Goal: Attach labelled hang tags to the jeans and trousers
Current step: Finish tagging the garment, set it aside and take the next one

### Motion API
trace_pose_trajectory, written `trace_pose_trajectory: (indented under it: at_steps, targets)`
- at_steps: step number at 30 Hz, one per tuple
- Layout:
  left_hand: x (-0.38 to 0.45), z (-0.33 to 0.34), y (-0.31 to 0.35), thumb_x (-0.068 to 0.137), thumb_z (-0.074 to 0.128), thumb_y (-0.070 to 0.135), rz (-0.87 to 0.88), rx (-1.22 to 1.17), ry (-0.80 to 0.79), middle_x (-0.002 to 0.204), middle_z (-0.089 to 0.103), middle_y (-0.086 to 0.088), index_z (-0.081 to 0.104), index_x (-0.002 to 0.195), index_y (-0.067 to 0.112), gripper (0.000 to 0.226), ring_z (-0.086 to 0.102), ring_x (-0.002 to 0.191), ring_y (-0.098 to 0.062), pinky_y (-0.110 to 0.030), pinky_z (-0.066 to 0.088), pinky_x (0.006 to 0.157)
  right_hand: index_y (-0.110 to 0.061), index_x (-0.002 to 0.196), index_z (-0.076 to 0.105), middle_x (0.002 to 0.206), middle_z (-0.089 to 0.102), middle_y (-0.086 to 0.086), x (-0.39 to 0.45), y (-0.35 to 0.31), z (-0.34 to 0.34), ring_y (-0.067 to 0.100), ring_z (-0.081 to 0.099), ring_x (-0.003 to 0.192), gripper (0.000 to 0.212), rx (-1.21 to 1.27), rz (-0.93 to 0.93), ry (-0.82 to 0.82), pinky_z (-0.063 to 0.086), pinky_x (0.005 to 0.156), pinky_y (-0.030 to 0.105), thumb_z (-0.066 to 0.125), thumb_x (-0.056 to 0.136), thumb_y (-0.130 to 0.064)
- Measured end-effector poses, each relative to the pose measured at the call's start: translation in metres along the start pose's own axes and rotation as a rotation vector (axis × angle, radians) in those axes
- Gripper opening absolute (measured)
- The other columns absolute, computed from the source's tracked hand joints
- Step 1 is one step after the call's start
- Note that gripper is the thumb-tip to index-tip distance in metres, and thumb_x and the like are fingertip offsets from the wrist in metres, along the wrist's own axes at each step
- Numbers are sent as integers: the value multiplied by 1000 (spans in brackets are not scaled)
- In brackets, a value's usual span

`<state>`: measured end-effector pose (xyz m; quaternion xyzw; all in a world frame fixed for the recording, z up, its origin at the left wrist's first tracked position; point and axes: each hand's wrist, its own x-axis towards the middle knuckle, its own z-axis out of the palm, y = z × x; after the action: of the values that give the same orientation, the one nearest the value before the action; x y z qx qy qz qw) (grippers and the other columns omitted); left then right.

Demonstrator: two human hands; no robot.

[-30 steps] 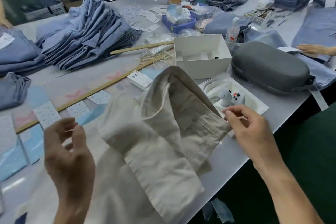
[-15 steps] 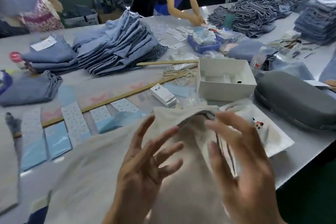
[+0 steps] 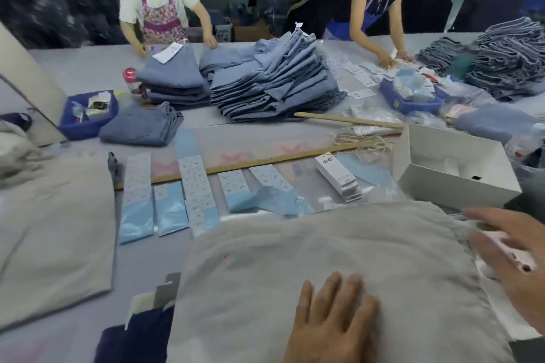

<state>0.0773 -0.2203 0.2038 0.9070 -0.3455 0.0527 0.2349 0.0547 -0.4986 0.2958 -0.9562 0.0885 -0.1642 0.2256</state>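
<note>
Beige woven trousers (image 3: 295, 244) lie flat under our left hand (image 3: 333, 321) (fingers straight, pressed together); our right hand (image 3: 510, 262), fingers spread, hovers at their right edge.

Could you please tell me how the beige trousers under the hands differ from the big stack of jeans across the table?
The beige trousers are pale linen-coloured; the stack of jeans is blue denim. The trousers lie as a single spread piece at the near edge, with the left hand flat on them; the jeans are piled many high, untouched. Both are folded garments on the grey table.
</note>
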Motion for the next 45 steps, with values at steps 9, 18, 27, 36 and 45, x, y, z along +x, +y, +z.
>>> trace_pose_trajectory:
  at_steps: [9, 18, 27, 36, 45]
  targets:
    - [79, -25, -39, 110, 36, 17, -44, -147, -174, 153, 46, -5, 46, 146, 23, 37, 46, 139, -9, -26, 30, 118, -33, 107, 74, 99, 70, -28, 119, -113, 94, -2, 67, 91, 19, 107, -316, -409, 54, 84, 25, 63, 94, -40]
    - [206, -13, -214, 100, 55, 39, -648, -333, -44, 113, 70, 9, 61, 117, 35, 19, 65, 103, -14, -39, 56, 89, -20, 118, 69, 115, 69, -3, 292, -82, 296, 18, 63, 105, 25, -110, -119, -803, 49, 86, 30, 55, 98, -25]
    - [235, 113, -311, 93, 61, 39, -616, 183, -625, 151, 49, 3, 34, 153, 35, 66, 44, 138, -23, -44, 32, 110, -27, 156, 27, 158, 36, 1, 258, -8, 411, 30, 34, 140, 71, -156, -147, -828, 34, 111, 47, 59, 95, -41]
    - [221, 92, -323, 85, 50, 24, -604, 98, -641, 87, 69, 10, 55, 93, 31, 11, 61, 87, -17, -35, 46, 81, -28, 127, 66, 126, 61, -2, 264, -18, 422, 23, 51, 118, 29, -63, -271, -652, 42, 94, 40, 49, 103, -26]
    - [230, 133, -328, 97, 62, 39, -454, 172, -242, 128, 59, 5, 56, 128, 29, 33, 52, 122, -22, -39, 39, 91, -16, 136, 62, 136, 57, 2, 263, -1, 432, 23, 48, 124, 47, 47, -367, -598, 38, 106, 30, 71, 90, -19]
